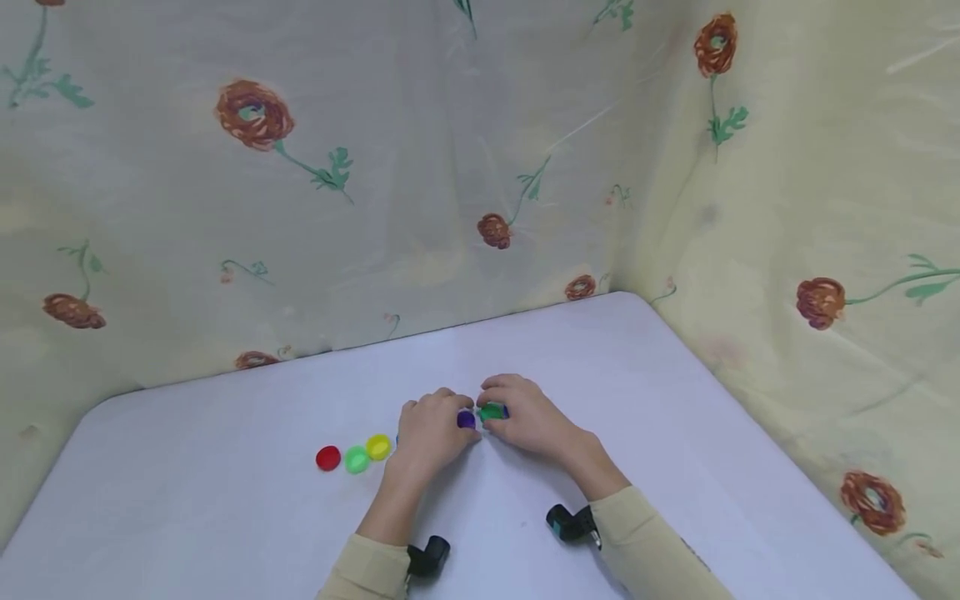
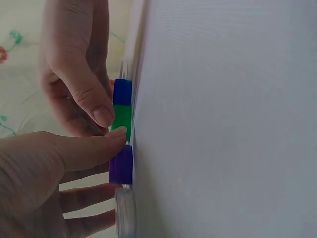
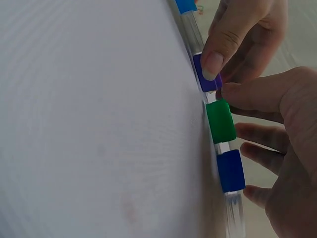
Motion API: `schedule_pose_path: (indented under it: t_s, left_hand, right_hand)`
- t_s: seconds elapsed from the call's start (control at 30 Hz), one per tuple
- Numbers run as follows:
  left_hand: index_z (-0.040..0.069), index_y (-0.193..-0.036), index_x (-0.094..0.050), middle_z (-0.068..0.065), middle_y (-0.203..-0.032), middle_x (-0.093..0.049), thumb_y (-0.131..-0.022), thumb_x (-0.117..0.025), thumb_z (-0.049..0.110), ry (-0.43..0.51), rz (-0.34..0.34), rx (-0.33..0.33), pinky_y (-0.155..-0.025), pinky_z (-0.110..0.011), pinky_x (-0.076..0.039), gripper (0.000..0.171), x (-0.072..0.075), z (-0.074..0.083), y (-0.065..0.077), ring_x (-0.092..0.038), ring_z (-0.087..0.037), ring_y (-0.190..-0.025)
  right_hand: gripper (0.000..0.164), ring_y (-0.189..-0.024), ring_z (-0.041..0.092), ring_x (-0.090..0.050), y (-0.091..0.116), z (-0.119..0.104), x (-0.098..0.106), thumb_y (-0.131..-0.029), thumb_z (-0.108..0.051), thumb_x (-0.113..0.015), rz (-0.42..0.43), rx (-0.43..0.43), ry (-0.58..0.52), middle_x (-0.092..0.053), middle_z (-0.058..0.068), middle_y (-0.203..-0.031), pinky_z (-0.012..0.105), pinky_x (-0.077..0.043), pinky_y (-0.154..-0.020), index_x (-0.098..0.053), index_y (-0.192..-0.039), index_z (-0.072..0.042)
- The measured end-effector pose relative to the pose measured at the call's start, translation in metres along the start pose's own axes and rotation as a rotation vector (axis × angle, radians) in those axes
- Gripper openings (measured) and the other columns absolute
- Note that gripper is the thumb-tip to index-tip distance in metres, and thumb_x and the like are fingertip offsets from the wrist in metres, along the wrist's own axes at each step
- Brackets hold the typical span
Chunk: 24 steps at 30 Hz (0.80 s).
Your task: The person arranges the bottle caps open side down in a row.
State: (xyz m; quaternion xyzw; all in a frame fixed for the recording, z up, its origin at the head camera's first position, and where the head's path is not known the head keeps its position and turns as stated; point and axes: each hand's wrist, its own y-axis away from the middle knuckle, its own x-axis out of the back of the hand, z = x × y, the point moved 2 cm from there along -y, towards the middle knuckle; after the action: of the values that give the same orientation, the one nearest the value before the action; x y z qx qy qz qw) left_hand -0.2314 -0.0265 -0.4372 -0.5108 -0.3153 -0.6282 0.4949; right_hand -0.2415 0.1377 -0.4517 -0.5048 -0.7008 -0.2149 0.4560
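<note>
this is looking like a small screened-off recording booth: a flowered sheet (image 1: 405, 158) is hanging behind a white table (image 1: 187, 517) and running along its left and right sides too, creasing and shining like plastic. brown-red blooms (image 1: 258, 125) with green leaves (image 1: 339, 167) are dotting it. black cameras (image 1: 431, 558) are sitting at both beige cuffs (image 1: 371, 567), which is suggesting a filming set-up. the sheet is filling the whole background, so whether a home, a lab or an office is lying beyond is remaining unclear.

Table (image 1: 720, 442) rightward passable; purple disc (image 2: 121, 165), green disc (image 3: 221, 122) (narrow gap) block middle, red disc (image 1: 327, 457) left.
</note>
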Motion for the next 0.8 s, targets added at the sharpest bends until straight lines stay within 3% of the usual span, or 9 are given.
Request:
schedule_pose_path:
  t_s: [0.37,0.8]
  left_hand:
    - [0.018,-0.116,-0.074,-0.007,-0.114,-0.073,-0.080,-0.082,0.035,-0.010,0.003,0.023,-0.092,-0.053,-0.049,0.040,0.007,-0.014,0.003,-0.068,-0.030,-0.106]
    - [0.018,-0.108,-0.076,-0.005,-0.111,-0.073,-0.082,-0.081,0.032,-0.005,0.005,0.036,-0.099,-0.058,-0.046,0.030,0.008,-0.020,0.007,-0.068,-0.029,-0.103]
  right_hand:
    - [0.030,-0.139,0.034,-0.046,-0.008,-0.008,-0.006,-0.087,-0.018,-0.071,-0.038,0.002,-0.031,-0.057,0.012,-0.141,0.054,-0.033,-0.117,-0.070,-0.116,-0.012]
    - [0.028,-0.137,0.032,-0.049,-0.017,-0.015,-0.014,-0.085,-0.019,-0.074,-0.069,0.019,-0.021,-0.063,0.011,-0.135,0.050,-0.035,-0.117,-0.073,-0.110,-0.008]
